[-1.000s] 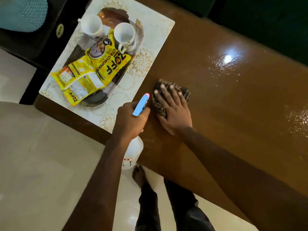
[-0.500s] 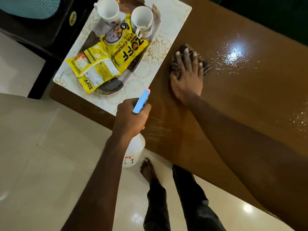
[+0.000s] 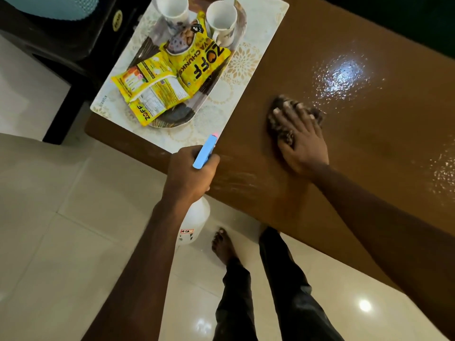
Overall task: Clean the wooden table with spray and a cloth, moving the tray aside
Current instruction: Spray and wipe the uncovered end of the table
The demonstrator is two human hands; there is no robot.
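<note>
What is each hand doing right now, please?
Left hand: closed round the spray bottle.
Right hand: open, fingers straight, pressing the cloth onto the table.

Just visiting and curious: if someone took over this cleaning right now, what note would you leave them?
Left hand grips the spray bottle just off the near edge.
Right hand presses the cloth flat on the wooden table.
Tray with mugs and packets sits on the placemat at the left end.
Done: sprayed; wet patches shine farther right.
Left: wipe those, probably shift the tray and clean beneath.
</note>
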